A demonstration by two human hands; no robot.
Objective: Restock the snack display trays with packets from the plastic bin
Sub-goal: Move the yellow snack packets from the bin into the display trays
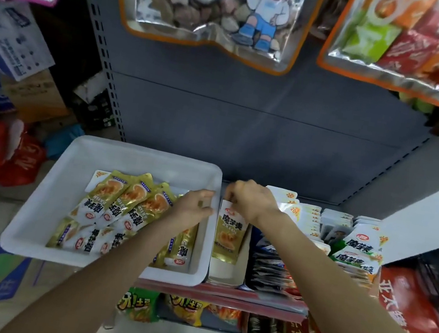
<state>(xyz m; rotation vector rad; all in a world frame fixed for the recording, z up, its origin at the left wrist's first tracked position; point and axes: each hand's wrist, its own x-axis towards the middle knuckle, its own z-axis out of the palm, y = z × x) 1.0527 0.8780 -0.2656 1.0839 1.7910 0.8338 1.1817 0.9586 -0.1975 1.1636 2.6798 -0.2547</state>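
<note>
- Shelving of grey metal [248,119] backs the scene, with a perforated upright at its left and a red-edged shelf [249,296] carrying the goods.
- Glossy foil pouches [209,6] hang overhead, crinkled and reflective.
- White plastic bin [41,213], rectangular with rounded corners, sits on the shelf's left end, holding shiny gold packets [119,208] in loose overlapping rows.
- Left hand [195,205] is over the bin's right wall, fingers curled; whether it holds anything I cannot tell.
- Right hand [250,203] pinches the top of one gold packet [229,231] lying in a narrow white display tray [224,273] just beside the bin.
- Further trays [305,217] to the right hold upright white packets, tightly filed.
</note>
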